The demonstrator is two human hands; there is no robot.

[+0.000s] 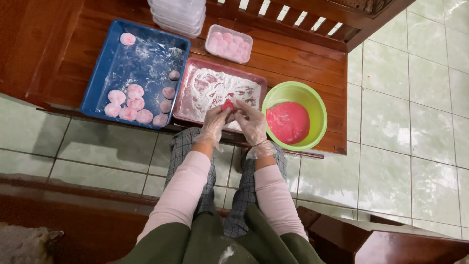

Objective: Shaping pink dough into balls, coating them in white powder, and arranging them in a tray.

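Both my hands wear thin clear plastic gloves. My left hand and my right hand meet over the near edge of a pink tray dusted with white flour. Between their fingertips they pinch a small piece of pink dough. To the right, a green bowl holds a mass of pink dough. On the left, a blue tray carries several floured pink balls and a few darker round fillings.
A clear plastic box of pink balls sits behind the pink tray, beside a stack of empty clear boxes. All rest on a low wooden bench over a pale tiled floor. My knees are under the bench edge.
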